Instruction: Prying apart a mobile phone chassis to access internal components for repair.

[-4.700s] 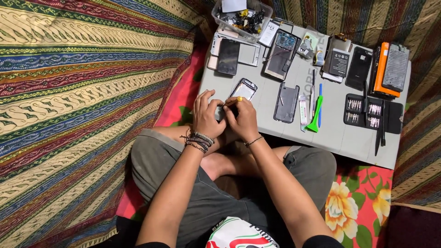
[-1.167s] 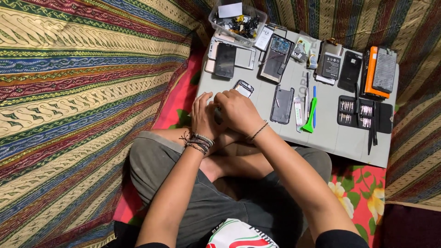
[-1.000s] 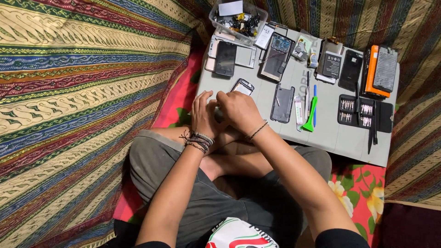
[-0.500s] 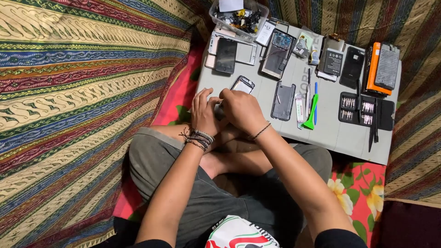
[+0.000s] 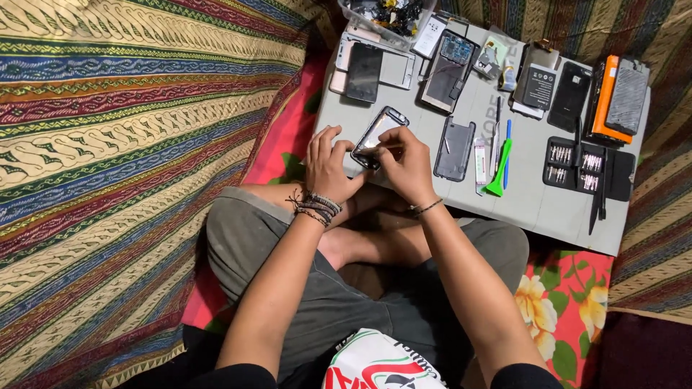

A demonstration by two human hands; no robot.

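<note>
Seen from above, cross-legged at the near edge of a low grey table (image 5: 533, 209). Left hand (image 5: 328, 169) with wrist bent inward, beaded bands at the wrist, fingers (image 5: 326, 138) curled and closed on the near left edge of an opened phone (image 5: 380, 137). Phone lying tilted on the table's near left part, its lower end under both hands. Right hand (image 5: 407, 162) arched over the phone's lower right corner, fingers pinched shut on a thin tool (image 5: 386, 148) whose tip lies across the phone's inside. Both forearms converging from the lower edge toward the phone. Just right of the hands: a dark phone cover (image 5: 455, 149), a green pry tool (image 5: 499, 169) and a black case of screwdriver bits (image 5: 585, 164). Farther back: more phone parts and a clear box of small pieces (image 5: 386, 16).
</note>
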